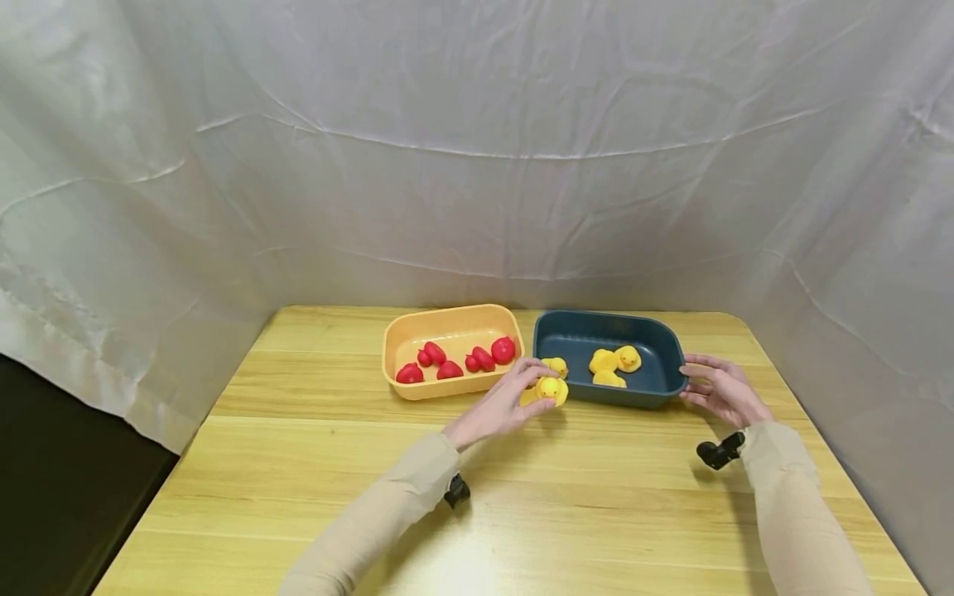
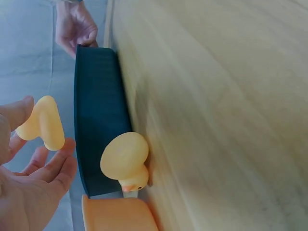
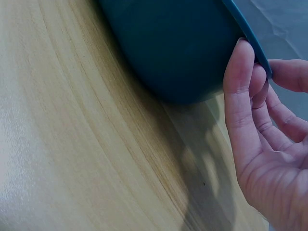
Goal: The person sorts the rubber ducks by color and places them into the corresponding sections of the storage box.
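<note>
My left hand (image 1: 503, 406) pinches a yellow rubber duck (image 1: 551, 391) between thumb and fingertips, at the front left corner of a dark blue tub (image 1: 626, 397). The left wrist view shows this held duck (image 2: 45, 122) raised above table level. A second duck (image 2: 125, 159) sits on the table against the tub's front, mostly covered by the hand in the head view. Inside the tub lie several more yellow ducks (image 1: 628, 358). My right hand (image 1: 723, 393) grips the tub's right end, its thumb (image 3: 239, 67) on the outer wall and other fingers at the rim.
An orange-yellow tub (image 1: 432, 389) stands just left of the blue one, with several small red rounded toys (image 1: 503, 350) in it. Both tubs are near the back edge of the wooden table (image 1: 581, 513). A pale cloth curtain (image 1: 477, 199) hangs behind and at the sides.
</note>
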The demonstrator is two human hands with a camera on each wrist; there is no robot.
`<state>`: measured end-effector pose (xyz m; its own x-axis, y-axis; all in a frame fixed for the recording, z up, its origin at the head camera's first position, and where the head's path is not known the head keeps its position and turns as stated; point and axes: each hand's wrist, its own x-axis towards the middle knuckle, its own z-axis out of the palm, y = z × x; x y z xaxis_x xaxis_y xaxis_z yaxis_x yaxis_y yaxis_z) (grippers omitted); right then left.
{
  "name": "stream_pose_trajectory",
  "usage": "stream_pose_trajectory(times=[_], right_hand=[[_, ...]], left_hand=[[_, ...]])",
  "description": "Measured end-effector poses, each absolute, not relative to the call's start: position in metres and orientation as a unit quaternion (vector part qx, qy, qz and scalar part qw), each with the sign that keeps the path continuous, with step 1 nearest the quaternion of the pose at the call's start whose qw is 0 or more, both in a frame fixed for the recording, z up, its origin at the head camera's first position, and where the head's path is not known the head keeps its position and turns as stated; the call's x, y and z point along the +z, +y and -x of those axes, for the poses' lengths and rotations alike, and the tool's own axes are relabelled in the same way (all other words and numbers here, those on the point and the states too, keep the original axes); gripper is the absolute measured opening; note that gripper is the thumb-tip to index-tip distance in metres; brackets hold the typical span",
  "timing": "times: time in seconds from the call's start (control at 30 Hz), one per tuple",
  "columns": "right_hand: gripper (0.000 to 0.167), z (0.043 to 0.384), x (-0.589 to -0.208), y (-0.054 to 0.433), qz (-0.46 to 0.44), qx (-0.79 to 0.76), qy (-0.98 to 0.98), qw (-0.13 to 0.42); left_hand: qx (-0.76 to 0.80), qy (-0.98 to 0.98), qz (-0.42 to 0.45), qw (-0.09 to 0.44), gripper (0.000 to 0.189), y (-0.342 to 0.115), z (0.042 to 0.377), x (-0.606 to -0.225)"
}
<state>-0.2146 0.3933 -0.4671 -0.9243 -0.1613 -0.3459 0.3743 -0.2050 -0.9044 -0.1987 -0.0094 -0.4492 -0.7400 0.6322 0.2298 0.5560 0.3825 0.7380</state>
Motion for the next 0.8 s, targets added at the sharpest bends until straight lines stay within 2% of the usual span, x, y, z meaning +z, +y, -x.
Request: stream_pose_trajectory(times=[0.47,0.8], right_hand=[[0.018,0.216,-0.469,0.393,-0.081,-0.773,0.604,0.173],[0.018,0.217,-0.47,0.394,-0.082,-0.772,0.606,0.174]], left_hand=[[0.433,0.83,-0.35,0.043,0.04,-0.007,0.209,-0.437],[0.448,0.829,-0.335,0.004,0.04,0.004,0.22,-0.432]])
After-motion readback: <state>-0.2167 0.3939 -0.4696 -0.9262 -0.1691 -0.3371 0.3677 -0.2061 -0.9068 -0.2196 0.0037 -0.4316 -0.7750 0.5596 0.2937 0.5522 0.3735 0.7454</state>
